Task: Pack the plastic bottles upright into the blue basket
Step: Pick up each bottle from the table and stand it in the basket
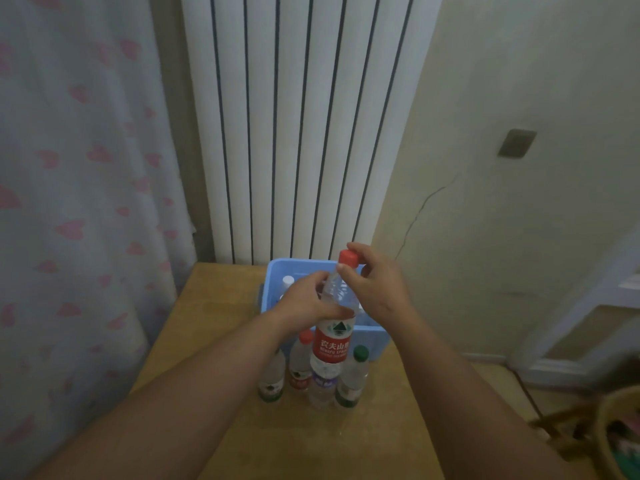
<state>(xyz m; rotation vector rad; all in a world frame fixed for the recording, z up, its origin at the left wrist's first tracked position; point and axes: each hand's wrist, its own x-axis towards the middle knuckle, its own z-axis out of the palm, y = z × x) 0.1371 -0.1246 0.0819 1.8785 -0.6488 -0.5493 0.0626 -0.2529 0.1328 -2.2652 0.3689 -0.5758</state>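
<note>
Clear glossy plastic bottle (334, 327), matt wooden table (214, 306)

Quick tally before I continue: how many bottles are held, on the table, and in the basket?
Held by left hand and right hand: 1 large red-capped bottle
Standing on table: 4: green-label bottle, small red-capped bottle, purple-label bottle, green-capped bottle
In blue basket: 1 white-capped bottle showing; hands hide the rest
Total visible: 6

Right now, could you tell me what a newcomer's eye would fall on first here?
The tall clear plastic bottle with red cap and label, held at centre: the left hand grips its body, the right hand pinches at the cap. Behind sits the blue plastic basket; in front, four smaller bottles stand on the wooden table.
</note>
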